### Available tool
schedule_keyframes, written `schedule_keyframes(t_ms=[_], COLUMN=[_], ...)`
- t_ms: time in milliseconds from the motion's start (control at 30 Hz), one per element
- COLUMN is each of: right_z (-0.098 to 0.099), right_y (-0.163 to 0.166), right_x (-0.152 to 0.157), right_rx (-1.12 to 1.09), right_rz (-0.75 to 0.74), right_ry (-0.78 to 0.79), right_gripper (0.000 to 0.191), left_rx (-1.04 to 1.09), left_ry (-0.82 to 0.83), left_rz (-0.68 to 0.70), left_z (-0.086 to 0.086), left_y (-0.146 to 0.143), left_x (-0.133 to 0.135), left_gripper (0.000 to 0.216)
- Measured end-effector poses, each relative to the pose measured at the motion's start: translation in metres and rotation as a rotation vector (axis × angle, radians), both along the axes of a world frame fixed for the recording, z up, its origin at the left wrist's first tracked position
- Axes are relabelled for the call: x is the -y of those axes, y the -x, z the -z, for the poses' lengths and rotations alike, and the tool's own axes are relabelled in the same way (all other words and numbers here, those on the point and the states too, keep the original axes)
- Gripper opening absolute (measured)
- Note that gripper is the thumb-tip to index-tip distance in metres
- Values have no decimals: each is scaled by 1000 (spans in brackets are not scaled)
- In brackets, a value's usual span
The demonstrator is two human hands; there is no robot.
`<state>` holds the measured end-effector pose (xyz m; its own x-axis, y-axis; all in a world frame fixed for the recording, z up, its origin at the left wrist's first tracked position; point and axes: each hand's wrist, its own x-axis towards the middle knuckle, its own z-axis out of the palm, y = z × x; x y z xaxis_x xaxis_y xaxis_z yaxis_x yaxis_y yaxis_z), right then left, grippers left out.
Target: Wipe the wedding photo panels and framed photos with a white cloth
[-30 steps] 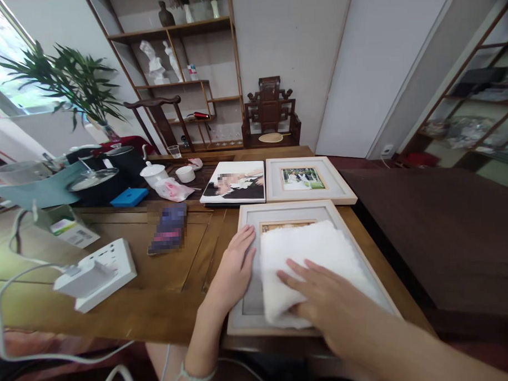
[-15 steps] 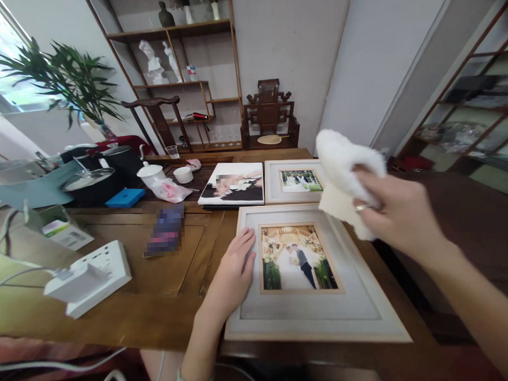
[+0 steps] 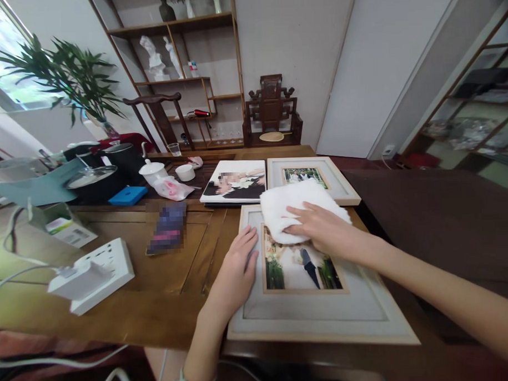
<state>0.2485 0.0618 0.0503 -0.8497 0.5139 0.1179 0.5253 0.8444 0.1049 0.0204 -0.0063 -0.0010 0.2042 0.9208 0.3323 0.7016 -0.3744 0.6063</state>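
A light-wood picture frame [image 3: 304,312] with a wedding photo lies flat at the table's front edge. Along its left side rests my left hand [image 3: 239,270], fingers stretched out on the border, holding nothing. My right hand [image 3: 317,226] presses a folded white towel [image 3: 279,203] onto the frame's upper part, with thumb and fingers on the cloth. The towel hides the top of the photo and overlaps the lower part of a second framed photo [image 3: 341,182] behind. Left of that second frame is a white-edged photo panel [image 3: 237,183] on a dark item.
On the wooden table [image 3: 170,304] at left are a white power strip [image 3: 102,273] with cables, an opened small box [image 3: 69,224], a blurred phone-like item [image 3: 167,228] and a blue box [image 3: 128,195]. Teaware, including a white lidded bowl [image 3: 152,170], stands farther back.
My right hand has brought the towel from raised at the right, down and left onto the frame, and the towel is now spread flatter. My left hand stays on the frame's edge.
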Motion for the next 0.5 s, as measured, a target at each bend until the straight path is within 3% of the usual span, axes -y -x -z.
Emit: schedule_keyframes(t_ms=[200,333,400,500], right_z=[-17,-27,-27,-14], right_y=[-77,-108,-108,-92], right_x=[5,4,3,2], right_rx=[90,-25,-58,-78], right_rz=[280,414,415,285], right_ry=[14,-163,-265,-273], right_gripper=[73,64,58,60], left_rx=[-30,-21,-22,-33], left_ry=[7,0,0,8], left_rz=[-9,-14,-11,-6], left_z=[3,2,2,0], left_y=[1,0,0,0], left_x=[-1,0,0,0], left_gripper=[40,40,40,40])
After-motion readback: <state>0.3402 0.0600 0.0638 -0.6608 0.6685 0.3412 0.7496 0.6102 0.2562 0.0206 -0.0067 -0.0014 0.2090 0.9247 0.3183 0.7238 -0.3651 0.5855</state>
